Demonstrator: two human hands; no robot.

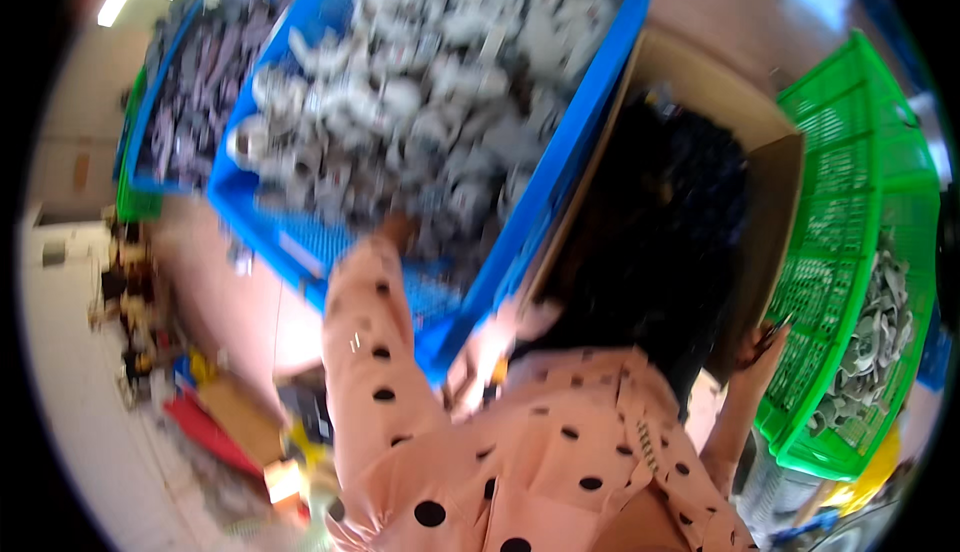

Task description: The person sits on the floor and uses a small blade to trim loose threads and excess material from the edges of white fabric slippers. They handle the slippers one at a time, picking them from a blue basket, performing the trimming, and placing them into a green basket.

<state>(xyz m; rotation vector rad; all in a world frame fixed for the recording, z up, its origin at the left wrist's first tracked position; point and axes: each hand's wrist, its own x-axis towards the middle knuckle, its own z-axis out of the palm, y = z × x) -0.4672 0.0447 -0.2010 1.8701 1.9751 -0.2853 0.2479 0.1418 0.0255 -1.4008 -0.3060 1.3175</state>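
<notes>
The picture is blurred by motion. My left hand (400,230), in a pink sleeve with black dots, reaches into a tilted blue crate (560,167) and touches the heap of grey moulded parts (430,92) inside; its fingers are hidden among them. My right hand (765,340) curls over the lower right edge of a cardboard box (775,212) filled with small black parts (660,242). A pale blurred shape (492,344) lies against the blue crate's near corner; what it is I cannot tell.
A green lattice crate (850,152) with grey-green parts stands to the right. A second blue crate (150,122) of dark parts sits at far left over a green one. Red, yellow and brown clutter (215,422) lies on the floor at lower left.
</notes>
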